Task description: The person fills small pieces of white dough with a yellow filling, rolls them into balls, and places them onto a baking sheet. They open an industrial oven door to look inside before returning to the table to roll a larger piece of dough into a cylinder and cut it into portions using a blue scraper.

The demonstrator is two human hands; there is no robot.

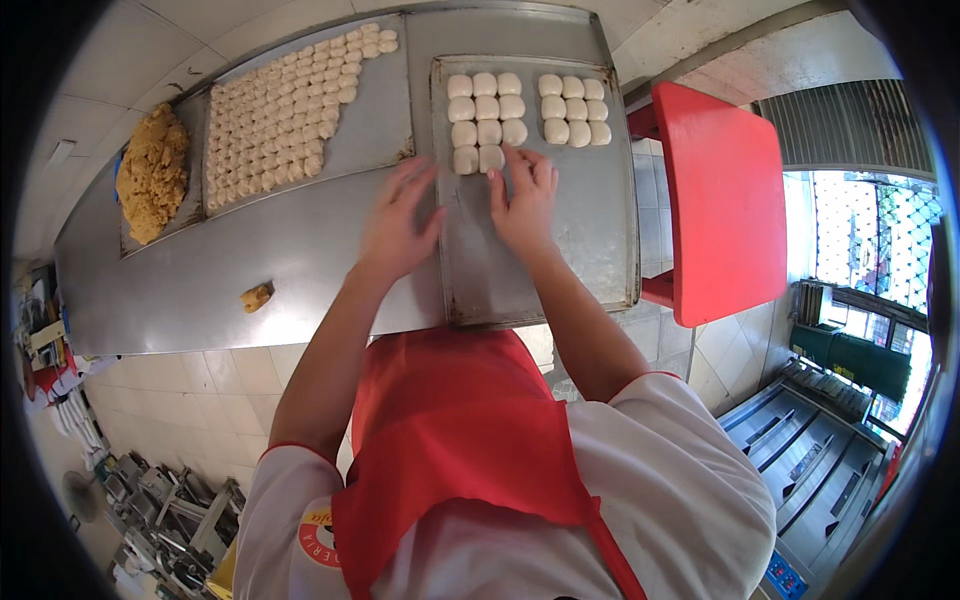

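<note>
On the metal baking tray (pixel 540 250) in front of me sit two blocks of smooth pale dough balls (pixel 487 107), set close together in rows. My right hand (pixel 525 200) is over the tray, with its fingers stretched and thumb apart, at the near right corner of the left block. Its fingertips touch or nearly touch the last dough ball (pixel 491 158); whatever lies under the fingers is hidden. My left hand (pixel 398 225), slightly blurred, hovers open and empty over the steel table (pixel 350 275), just left of the tray's edge.
Many rougher dough pieces (pixel 275 125) cover another tray at the far left. Beside them lies a large mound of yellowish-brown dough or filling (pixel 152 175). A small brown lump (pixel 256 297) rests near the table's front edge. A red plastic stool (pixel 725 200) stands right of the table.
</note>
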